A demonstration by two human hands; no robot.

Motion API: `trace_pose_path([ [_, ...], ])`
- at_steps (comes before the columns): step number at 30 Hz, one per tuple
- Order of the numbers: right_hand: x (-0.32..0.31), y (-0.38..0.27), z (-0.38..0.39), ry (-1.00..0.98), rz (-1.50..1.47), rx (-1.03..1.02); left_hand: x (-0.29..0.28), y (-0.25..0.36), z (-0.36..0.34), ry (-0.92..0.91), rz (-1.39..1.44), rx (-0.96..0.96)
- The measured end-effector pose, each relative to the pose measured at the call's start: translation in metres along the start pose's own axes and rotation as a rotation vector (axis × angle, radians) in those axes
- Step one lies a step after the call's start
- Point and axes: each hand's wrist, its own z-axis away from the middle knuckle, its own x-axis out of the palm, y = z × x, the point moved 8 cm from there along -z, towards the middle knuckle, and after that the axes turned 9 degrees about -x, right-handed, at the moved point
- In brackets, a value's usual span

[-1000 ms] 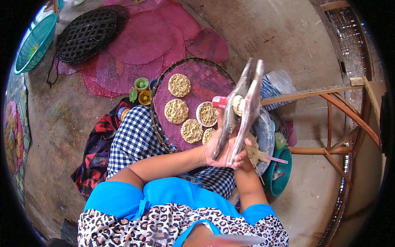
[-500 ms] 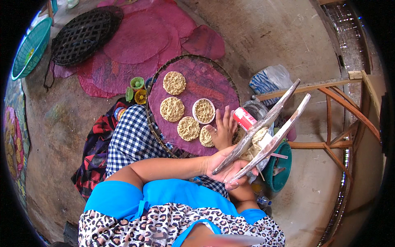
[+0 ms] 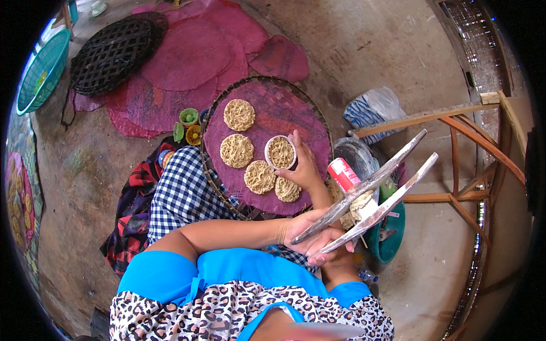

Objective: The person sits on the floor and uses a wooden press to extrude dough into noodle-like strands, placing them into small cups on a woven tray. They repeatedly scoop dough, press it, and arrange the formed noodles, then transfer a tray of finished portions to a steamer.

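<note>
My left hand (image 3: 318, 236) grips a wooden press (image 3: 364, 196) with two long, whitened handles spread in a narrow V. Pale dough shows between the handles, and a red-and-white can (image 3: 343, 173) sits against them. My right hand (image 3: 302, 167) reaches past the press, with thumb and fingers around the edge of a white ring (image 3: 269, 161). Inside the ring lies a round nest of noodle-like dough strands (image 3: 281, 152). Several similar dough rounds (image 3: 236, 150) rest beside it on the purple-lined round woven tray (image 3: 310, 102).
Purple sheets (image 3: 187, 54) and a black woven basket (image 3: 116, 54) lie at the far left, near a teal basket (image 3: 42, 71). Small flower-shaped cups (image 3: 189, 117) stand left of the tray. At right are a green basin (image 3: 391, 238), a plastic bag (image 3: 372, 111) and a wooden frame (image 3: 483, 145).
My right hand has moved left and up from beside the tray's right edge onto the white ring. The press has shifted slightly right and down, still in my left hand.
</note>
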Motion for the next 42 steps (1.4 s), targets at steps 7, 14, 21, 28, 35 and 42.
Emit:
trace_pose_path([
  [7, -0.01, -0.001, -0.003, 0.028, 0.073, -0.005, -0.002, -0.002, 0.002, 0.039, -0.042, -0.012],
  [14, -0.017, -0.006, 0.002, 0.108, 0.083, -0.016, -0.007, -0.007, -0.001, 0.057, -0.041, -0.034],
  [21, -0.049, 0.013, 0.017, 0.254, -0.06, -0.042, -0.019, -0.024, -0.008, 0.111, -0.04, -0.134],
  [28, -0.051, 0.058, 0.067, -0.033, 0.042, 0.114, -0.022, -0.046, -0.022, 0.079, -0.021, -0.233],
  [35, -0.056, 0.066, 0.083, 0.281, -0.534, 0.024, -0.035, -0.043, -0.018, 0.153, -0.02, -0.19],
  [42, -0.153, 0.058, 0.091, 0.519, -1.583, 0.153, -0.072, -0.016, -0.014, 0.276, 0.14, 0.012],
])
